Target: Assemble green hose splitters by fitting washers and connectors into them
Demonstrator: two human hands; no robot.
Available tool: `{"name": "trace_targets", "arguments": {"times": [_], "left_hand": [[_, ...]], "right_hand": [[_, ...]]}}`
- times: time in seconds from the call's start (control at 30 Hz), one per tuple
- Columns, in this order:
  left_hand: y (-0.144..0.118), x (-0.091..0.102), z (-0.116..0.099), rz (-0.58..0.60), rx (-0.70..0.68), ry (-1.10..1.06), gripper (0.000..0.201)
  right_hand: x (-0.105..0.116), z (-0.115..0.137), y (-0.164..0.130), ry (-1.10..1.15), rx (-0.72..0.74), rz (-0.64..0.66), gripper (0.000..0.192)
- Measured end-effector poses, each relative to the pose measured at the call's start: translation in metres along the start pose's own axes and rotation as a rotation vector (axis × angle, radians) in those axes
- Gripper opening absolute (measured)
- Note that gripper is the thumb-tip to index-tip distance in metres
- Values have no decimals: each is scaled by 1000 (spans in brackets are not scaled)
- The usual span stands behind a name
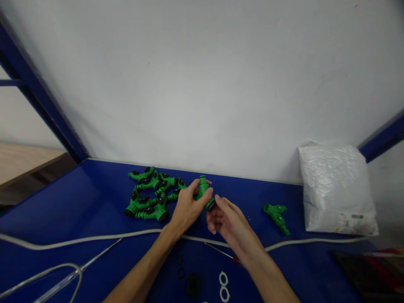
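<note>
Green plastic fitting (203, 193), at centre frame just above the blue table (94, 202), held in the left hand (186, 206), whose fingers wrap its body. Right hand (227, 221), loosely curled, touches the fitting's black-capped lower end. It appears light, rigid and smooth; the thick middle body looks the surest hold. Left of centre: pile of like fittings (151, 195); right: single fitting (277, 214), white bag (337, 189).

Blue worktop (94, 198). Pile of green fittings (151, 193) just left of hands; single green fitting (277, 215) to right; white bag (336, 189) far right. White cable (94, 239), black & white rings (223, 286) nearer the person.
</note>
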State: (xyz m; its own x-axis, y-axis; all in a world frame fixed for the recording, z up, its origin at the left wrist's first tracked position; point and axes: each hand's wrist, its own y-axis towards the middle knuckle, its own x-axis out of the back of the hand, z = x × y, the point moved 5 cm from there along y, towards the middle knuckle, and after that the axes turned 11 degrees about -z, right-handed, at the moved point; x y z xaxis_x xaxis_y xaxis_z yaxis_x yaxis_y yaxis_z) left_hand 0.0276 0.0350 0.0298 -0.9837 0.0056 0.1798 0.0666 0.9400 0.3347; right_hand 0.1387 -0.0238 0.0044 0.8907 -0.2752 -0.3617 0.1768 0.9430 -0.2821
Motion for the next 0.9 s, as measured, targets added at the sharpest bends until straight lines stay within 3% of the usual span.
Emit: {"name": "trace_targets", "arguments": {"times": [0.07,0.23,0.33,0.57,0.9], "left_hand": [[2,-3,3,43,66,-66,31],[1,-7,24,173,402,-179,44],[0,-3,29,217,424,-149,46],[-5,-6,28,311,486,-92,44],[-1,-11,21,169,459,-122,36]], "right_hand": [[2,3,0,-101,79,-5,44],[2,28,-16,-706,718,-102,25],[-6,30,-24,-969,962,-20,35],[-6,21,-20,-1078,1098,-11,19],[-7,21,-21,-1068,1107,-111,16]]}}
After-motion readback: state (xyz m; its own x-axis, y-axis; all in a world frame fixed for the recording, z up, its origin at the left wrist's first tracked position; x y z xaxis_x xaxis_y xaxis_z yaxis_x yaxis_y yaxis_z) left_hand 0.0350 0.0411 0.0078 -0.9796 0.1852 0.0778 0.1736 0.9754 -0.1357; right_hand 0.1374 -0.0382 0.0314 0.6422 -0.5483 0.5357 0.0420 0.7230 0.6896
